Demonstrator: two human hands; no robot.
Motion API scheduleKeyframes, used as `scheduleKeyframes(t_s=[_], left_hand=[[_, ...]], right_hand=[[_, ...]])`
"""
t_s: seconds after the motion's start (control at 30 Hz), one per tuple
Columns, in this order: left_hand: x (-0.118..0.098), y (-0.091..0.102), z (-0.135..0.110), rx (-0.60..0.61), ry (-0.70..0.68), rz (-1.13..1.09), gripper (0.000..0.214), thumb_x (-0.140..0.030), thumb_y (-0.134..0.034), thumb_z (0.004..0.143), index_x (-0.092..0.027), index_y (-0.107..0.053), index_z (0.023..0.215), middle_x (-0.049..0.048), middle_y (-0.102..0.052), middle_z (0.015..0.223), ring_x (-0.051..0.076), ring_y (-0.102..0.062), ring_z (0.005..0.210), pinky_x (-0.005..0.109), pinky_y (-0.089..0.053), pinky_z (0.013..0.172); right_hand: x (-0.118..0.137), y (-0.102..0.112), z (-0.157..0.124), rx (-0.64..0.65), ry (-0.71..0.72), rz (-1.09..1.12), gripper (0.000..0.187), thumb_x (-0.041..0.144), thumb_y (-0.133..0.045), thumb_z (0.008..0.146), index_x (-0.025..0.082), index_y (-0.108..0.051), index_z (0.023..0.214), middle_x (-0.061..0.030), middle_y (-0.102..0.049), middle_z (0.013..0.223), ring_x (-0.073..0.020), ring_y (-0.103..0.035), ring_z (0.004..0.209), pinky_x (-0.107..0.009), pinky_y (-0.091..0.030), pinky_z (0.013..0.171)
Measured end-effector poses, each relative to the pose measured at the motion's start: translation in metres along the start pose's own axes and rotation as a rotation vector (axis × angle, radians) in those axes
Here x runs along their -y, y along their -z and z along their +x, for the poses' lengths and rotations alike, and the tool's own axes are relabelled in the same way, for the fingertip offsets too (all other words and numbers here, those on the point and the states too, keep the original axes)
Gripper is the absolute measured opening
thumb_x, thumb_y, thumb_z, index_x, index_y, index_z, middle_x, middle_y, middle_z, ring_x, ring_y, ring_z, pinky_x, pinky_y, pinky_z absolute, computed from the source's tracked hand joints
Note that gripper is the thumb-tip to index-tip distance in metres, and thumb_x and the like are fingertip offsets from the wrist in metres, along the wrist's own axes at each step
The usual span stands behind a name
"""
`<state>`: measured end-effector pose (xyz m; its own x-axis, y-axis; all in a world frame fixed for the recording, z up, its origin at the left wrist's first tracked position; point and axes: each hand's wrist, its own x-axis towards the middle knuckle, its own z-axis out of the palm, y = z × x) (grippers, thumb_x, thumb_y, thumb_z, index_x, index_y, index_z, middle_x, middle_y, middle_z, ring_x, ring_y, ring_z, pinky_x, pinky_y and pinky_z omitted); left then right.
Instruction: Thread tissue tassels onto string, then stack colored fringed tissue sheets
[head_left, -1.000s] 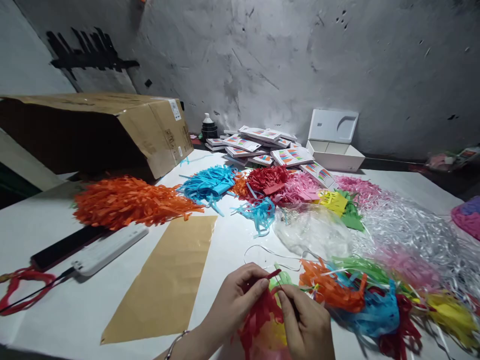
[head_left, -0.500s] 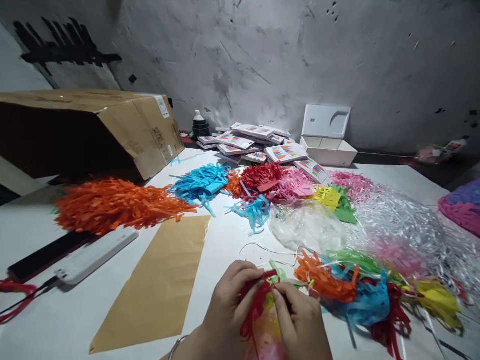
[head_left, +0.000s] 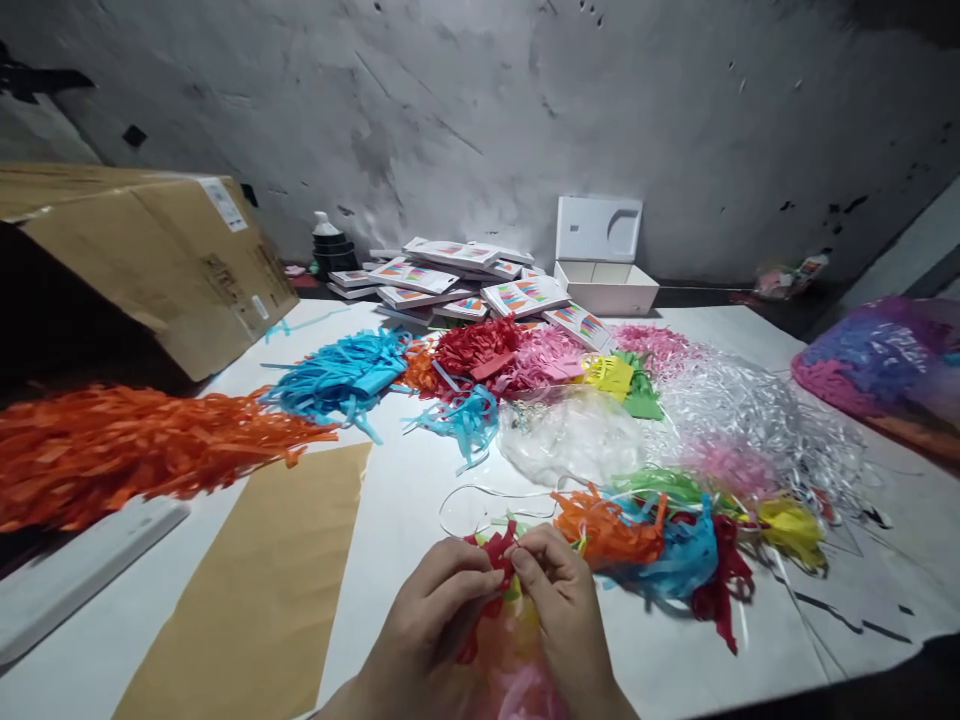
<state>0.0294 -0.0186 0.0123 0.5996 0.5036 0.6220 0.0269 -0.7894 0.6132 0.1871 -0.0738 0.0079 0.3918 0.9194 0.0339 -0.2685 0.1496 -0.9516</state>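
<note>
My left hand (head_left: 431, 620) and my right hand (head_left: 559, 610) meet at the bottom centre, fingers pinched together on a red paper tassel (head_left: 491, 570). More red, yellow and pink fringe hangs below the hands. A string of finished tassels (head_left: 660, 545) in orange, blue, green, red and yellow trails off to the right from my right hand. A thin white cord (head_left: 480, 495) loops on the table just beyond my fingers.
Loose fringe piles lie behind: orange (head_left: 127, 450), blue (head_left: 337, 370), red (head_left: 472, 350), pink (head_left: 547, 360), silver (head_left: 750, 410). A brown paper sheet (head_left: 255, 590) lies left. A cardboard box (head_left: 135, 260), stacked small packets (head_left: 457, 285) and a white box (head_left: 600, 260) stand at the back.
The view has swung to the right, so everything has shifted left. My hands have drawn closer together and both now pinch the red tassel's top.
</note>
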Motion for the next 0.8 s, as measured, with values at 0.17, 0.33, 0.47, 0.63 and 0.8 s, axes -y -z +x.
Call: scheduleKeyframes(t_s=[0.17,0.33,0.47,0.63,0.8], left_hand=[[0.012,0.004,0.002,0.243,0.005,0.066,0.022,-0.006,-0.055,0.094,-0.022,-0.066,0.105,0.0067,-0.068,0.097,0.019,-0.063,0.087,0.027,-0.053,0.075],[0.037,0.031,0.029,0.396,0.183,0.132,0.020,-0.024,-0.055,0.097,-0.026,-0.073,0.103,0.0064,-0.072,0.109,0.021,-0.068,0.099,0.028,-0.055,0.086],[0.061,0.059,0.063,0.203,0.404,0.362,0.031,-0.038,-0.049,0.097,-0.022,-0.075,0.100,0.0086,-0.073,0.108,0.025,-0.069,0.101,0.034,-0.055,0.090],[0.099,0.070,0.098,0.144,0.585,0.598,0.025,-0.028,-0.054,0.094,-0.017,-0.075,0.101,0.0126,-0.072,0.111,0.029,-0.067,0.104,0.043,-0.052,0.095],[0.145,0.045,0.126,0.099,0.670,0.651,0.029,-0.032,-0.062,0.097,-0.016,-0.063,0.121,0.0100,-0.065,0.124,0.025,-0.065,0.107,0.046,-0.055,0.092]], right_hand=[[0.007,0.027,0.019,-0.287,0.212,0.097,0.029,0.049,-0.051,0.100,0.024,-0.060,0.090,0.0071,-0.047,0.065,-0.0088,-0.045,0.053,-0.020,-0.042,0.054],[0.007,0.028,0.012,-0.107,0.198,0.020,0.024,0.045,-0.057,0.098,0.024,-0.062,0.088,0.0100,-0.037,0.055,-0.0069,-0.033,0.043,-0.016,-0.027,0.042],[-0.014,0.016,-0.001,0.290,0.349,-0.707,0.026,0.036,-0.055,0.098,0.024,-0.067,0.078,0.0036,-0.064,0.064,-0.0102,-0.059,0.056,-0.018,-0.042,0.057],[-0.041,0.042,0.011,0.064,0.472,-1.088,0.047,0.034,-0.032,0.106,0.023,-0.063,0.073,-0.0028,-0.066,0.060,-0.0158,-0.062,0.052,-0.024,-0.040,0.054],[-0.054,0.060,0.022,-0.112,0.548,-1.119,0.052,0.046,-0.029,0.107,0.023,-0.070,0.086,-0.0065,-0.073,0.072,-0.0195,-0.070,0.060,-0.025,-0.045,0.054]])
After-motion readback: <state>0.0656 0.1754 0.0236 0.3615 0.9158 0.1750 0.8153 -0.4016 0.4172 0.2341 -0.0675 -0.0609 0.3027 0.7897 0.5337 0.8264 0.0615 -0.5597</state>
